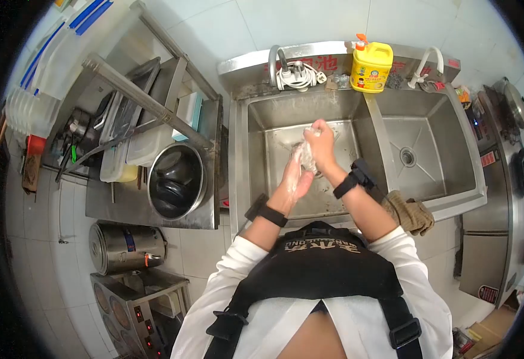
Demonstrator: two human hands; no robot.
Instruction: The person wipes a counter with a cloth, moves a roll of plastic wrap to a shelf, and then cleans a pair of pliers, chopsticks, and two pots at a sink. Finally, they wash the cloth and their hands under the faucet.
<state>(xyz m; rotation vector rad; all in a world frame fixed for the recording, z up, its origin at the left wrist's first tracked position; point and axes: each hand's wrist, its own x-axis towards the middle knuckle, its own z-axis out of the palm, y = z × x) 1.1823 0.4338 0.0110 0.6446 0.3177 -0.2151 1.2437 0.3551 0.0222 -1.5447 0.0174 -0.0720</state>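
Note:
Both my hands are over the left basin point(256, 173) of a steel double sink. My left hand point(293, 179) is wet and streaked with white lather, its fingers stretched out and thumb apart. Against it, a whitish, crumpled, foamy clump point(307, 158) sits between the two hands; its kind I cannot tell. Curled fingers of my right hand point(322, 146) close over the upper part of that clump. Behind the hands, a grey curved faucet point(273, 67) rises at the back rim.
A yellow jug point(371, 67) with an orange pump stands on the back ledge beside a coiled white cable point(300, 76). A brown cloth point(410, 212) hangs over the front rim. Left of the sink, a steel bowl point(199, 197) rests on a metal bench point(124, 209). The right basin point(429, 173) has a drain.

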